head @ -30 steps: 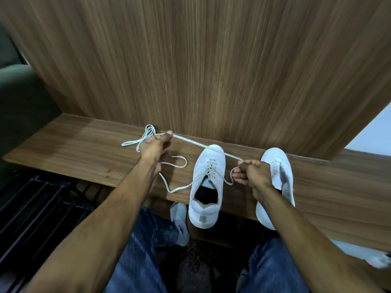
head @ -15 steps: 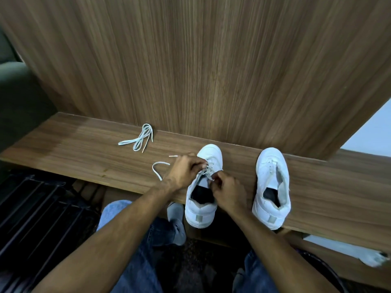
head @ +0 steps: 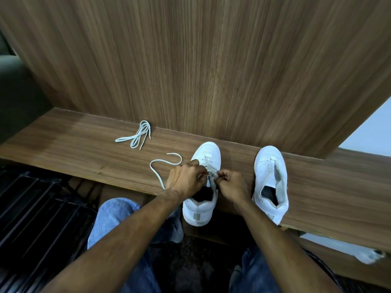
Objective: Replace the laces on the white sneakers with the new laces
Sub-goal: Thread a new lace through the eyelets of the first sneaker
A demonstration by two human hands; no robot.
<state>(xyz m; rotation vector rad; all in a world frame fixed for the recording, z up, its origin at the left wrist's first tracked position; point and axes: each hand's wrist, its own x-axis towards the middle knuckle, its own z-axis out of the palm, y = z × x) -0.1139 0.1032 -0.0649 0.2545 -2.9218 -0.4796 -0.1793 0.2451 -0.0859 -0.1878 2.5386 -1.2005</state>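
Note:
Two white sneakers stand toe-to-wall on a wooden shelf [head: 84, 157]. The left sneaker [head: 201, 208] has a white lace [head: 157, 168] partly threaded through it; the lace's free end curls out over the wood to the left. My left hand [head: 186, 178] and my right hand [head: 231, 186] meet over this shoe's eyelets, and each pinches the lace with curled fingers. The right sneaker [head: 271, 182] stands apart to the right, untouched. A second white lace [head: 137, 135] lies bundled on the shelf further left.
A tall wooden panel [head: 211, 70] rises right behind the shelf. A black slatted rack [head: 36, 218] sits low on the left. My knees in blue jeans [head: 114, 216] are below the shelf edge. A white object [head: 359, 252] lies at the lower right.
A second ago my hands were spread wide, pulling the lace taut across the shoe. They have come together over the left sneaker's eyelets, and the slack lace now lies curled on the wood.

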